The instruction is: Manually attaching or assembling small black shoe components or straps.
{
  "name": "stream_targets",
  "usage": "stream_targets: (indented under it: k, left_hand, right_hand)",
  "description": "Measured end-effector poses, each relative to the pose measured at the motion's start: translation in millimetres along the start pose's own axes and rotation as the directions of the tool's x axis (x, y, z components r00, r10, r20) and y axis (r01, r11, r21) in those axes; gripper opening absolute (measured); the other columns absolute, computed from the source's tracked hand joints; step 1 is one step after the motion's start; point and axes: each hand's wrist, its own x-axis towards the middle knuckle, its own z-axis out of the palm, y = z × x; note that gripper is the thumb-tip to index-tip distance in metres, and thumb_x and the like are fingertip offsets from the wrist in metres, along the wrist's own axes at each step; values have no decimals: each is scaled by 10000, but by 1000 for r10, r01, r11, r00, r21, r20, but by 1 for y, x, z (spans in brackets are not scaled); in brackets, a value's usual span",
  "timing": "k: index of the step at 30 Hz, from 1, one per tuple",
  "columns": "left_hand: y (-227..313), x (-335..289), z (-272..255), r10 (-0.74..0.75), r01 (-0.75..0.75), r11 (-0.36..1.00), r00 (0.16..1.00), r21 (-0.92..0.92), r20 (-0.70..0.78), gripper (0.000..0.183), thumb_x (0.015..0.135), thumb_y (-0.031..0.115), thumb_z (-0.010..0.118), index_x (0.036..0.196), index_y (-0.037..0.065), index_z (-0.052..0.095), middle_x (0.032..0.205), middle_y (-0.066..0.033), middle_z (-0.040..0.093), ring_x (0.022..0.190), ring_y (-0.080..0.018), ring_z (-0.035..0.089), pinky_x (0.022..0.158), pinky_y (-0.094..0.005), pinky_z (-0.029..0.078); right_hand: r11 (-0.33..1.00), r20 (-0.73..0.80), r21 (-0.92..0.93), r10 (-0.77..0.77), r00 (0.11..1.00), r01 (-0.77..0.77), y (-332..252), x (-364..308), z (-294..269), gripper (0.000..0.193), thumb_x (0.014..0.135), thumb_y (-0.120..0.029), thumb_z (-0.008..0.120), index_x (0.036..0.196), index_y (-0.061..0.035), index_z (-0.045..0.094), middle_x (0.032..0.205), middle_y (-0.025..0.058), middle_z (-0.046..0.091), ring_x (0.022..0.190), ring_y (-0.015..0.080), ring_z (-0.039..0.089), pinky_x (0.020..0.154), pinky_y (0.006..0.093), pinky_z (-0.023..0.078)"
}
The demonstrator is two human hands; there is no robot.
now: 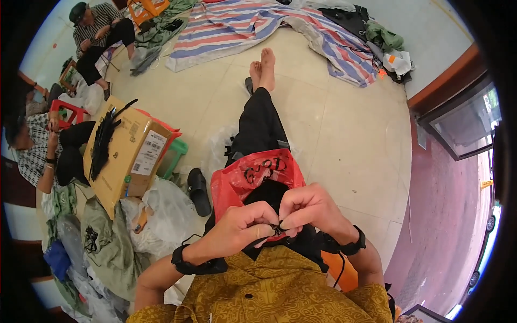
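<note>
My left hand (240,228) and my right hand (314,209) meet over my lap, thumbs and fingertips pinched together. Between them is a small black piece (277,229), perhaps cord or strap; its exact kind is too small to make out. Both hands grip it, partly covering it. Just beyond, a red plastic bag (229,185) with black markings lies open across my thighs. Dark black material (265,194) shows inside the bag, partly hidden behind my fingers. Each wrist wears a black band.
To the left, a cardboard box (141,132) carries a bundle of black strips (104,141). A black slipper (199,192) and clear plastic bags (169,207) lie nearby. Two people (37,142) sit working at left. Ahead is a striped sheet (231,35); an open window (463,121) stands right.
</note>
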Motion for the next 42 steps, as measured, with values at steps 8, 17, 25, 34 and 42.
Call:
stream_targets:
  k: [8,17,25,34,42]
  left_hand:
    - [1,1,6,-20,23,993,1000,-119,22,37,847,44,500,853,30,466,712,-12,529,554,-39,466,466,-186,359]
    - [8,2,7,-106,116,974,993,-193,61,53,861,68,497,858,27,463,664,-9,498,493,-38,429,417,-183,327]
    - [6,-1,9,-133,152,952,987,-264,90,70,861,79,500,841,31,453,655,-16,501,481,-44,430,411,-182,325]
    - [13,-2,13,-114,126,948,992,-293,57,68,856,63,491,846,23,437,646,-23,511,473,-53,442,408,-189,338]
    - [11,-9,15,-159,190,935,979,-301,125,48,838,15,468,855,27,425,633,-27,500,470,-62,448,411,-191,341]
  right_hand:
    - [998,-20,14,-56,998,57,0,-6,-3,59,693,39,627,740,13,604,617,54,596,547,88,576,487,180,422]
    - [1000,29,17,-9,1000,8,-1,-8,-1,136,680,36,653,813,23,632,625,49,598,546,76,550,476,192,410]
    - [999,10,-28,26,1000,-26,-4,-9,7,99,670,30,661,767,40,646,592,39,581,494,53,503,432,183,375]
    - [1000,-7,-2,-26,1000,26,-7,-14,7,134,693,26,642,826,28,649,605,43,583,528,61,518,467,197,399]
    - [994,211,-97,61,976,-41,-11,-11,3,142,719,-43,634,855,-2,639,613,-8,542,534,36,464,476,179,354]
